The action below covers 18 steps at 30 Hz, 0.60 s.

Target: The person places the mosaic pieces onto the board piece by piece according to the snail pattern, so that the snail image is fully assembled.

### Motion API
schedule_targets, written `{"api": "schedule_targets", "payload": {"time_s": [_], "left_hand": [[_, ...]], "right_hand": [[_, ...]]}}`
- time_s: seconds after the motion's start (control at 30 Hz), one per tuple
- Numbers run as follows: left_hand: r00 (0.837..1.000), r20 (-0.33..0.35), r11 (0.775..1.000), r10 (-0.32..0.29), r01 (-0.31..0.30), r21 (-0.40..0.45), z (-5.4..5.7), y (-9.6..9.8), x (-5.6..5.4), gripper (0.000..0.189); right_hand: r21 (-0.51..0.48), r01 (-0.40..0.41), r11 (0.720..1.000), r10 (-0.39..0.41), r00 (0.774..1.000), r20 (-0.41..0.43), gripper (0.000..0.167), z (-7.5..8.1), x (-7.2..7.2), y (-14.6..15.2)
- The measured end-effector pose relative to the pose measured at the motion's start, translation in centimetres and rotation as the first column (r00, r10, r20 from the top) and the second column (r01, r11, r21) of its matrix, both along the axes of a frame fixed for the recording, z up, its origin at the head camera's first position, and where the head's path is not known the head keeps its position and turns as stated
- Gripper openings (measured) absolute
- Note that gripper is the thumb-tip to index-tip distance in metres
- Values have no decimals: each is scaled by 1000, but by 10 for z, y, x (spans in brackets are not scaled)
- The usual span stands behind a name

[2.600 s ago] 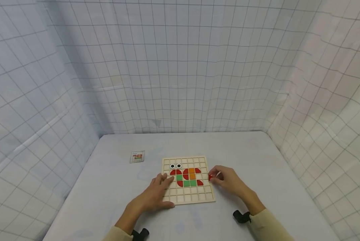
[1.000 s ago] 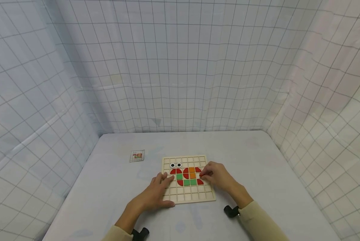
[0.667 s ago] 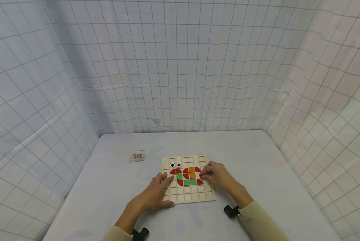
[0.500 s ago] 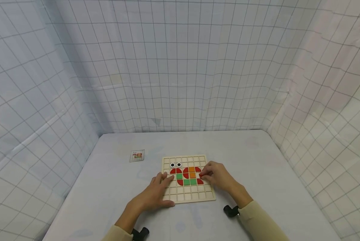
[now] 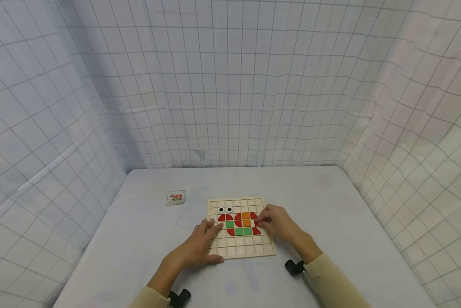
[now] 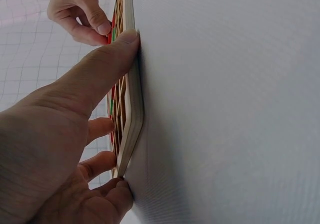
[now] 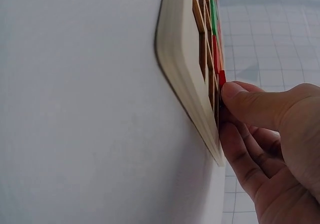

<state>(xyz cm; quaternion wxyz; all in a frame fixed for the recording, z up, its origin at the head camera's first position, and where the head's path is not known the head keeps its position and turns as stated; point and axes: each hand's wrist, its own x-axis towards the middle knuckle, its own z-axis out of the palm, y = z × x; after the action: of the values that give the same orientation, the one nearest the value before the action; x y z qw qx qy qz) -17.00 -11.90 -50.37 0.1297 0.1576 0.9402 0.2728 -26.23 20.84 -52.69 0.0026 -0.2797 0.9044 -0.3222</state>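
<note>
On the white table lies a pale wooden grid board [image 5: 239, 250], partly filled with red, green and orange tiles and two round eye tiles [image 5: 229, 209]. My right hand [image 5: 282, 226] pinches a small red tile [image 7: 222, 77] between thumb and forefinger, right at the board's surface. That spot is beside an orange tile [image 5: 246, 223] and above a red quarter-round tile [image 5: 256, 231]. The fingertips cover most of the held tile. My left hand [image 5: 199, 244] rests spread on the board's left side, its thumb [image 6: 120, 49] against the near edge and fingertips along the left edge.
A small picture card [image 5: 175, 197] showing a similar coloured figure on a grid lies at the back left of the table. Black wrist cameras [image 5: 295, 267] sit at both sleeves. Grid-patterned white curtains [image 5: 238, 107] enclose the table at the back and sides.
My right hand has moved left with the red tile, from beside the board's right edge to over its right-hand squares, and then stayed almost still. My left hand has kept its place.
</note>
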Motion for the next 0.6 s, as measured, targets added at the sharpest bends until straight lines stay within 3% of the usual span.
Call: {"api": "schedule_targets", "payload": {"time_s": [0.6], "left_hand": [[1000,-4,1000,-11,11,1,0,-1,0,108]], "right_hand": [[-14,34,999,-33,998,51,10,4,-2,-7]]}}
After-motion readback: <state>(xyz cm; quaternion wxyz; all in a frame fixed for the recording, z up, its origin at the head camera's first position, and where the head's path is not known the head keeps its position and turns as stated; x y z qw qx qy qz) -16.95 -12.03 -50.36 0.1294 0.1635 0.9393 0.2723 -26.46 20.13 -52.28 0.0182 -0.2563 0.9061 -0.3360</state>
